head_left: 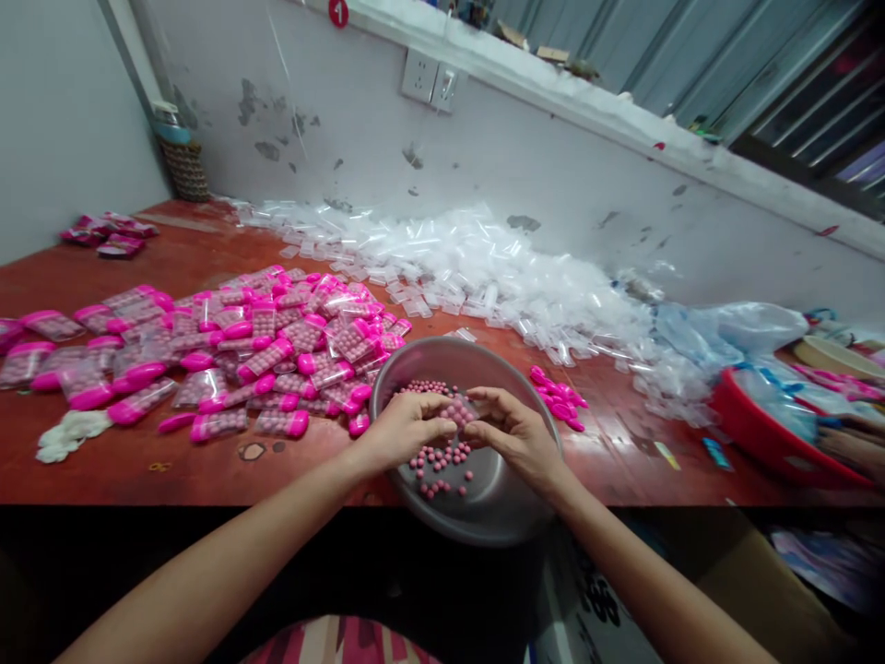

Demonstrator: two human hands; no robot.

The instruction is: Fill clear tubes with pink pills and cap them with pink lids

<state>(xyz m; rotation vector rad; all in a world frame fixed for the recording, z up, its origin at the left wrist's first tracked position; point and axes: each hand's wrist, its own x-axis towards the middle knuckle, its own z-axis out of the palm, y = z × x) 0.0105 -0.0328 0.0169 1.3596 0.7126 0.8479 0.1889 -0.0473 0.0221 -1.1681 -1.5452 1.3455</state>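
Observation:
Over a grey metal bowl (512,507), my left hand (407,427) and my right hand (515,433) meet around a small clear case (457,411) with pink beads in it. The fingers of both hands are closed on it, one hand at each side. Loose pink beads (442,456) lie in the bowl below, more of them towards its left side. Left of the bowl spreads a pile of bead-filled clear cases with bright pink caps (304,332). Several loose pink caps (559,398) lie on the table just right of the bowl.
A long heap of clear empty cases (477,263) runs along the wall. At the right stands a red basin (747,429) with plastic bags, and another person's hand (854,447) is over it. A white cloth (73,433) and pink packets (114,231) lie at the left.

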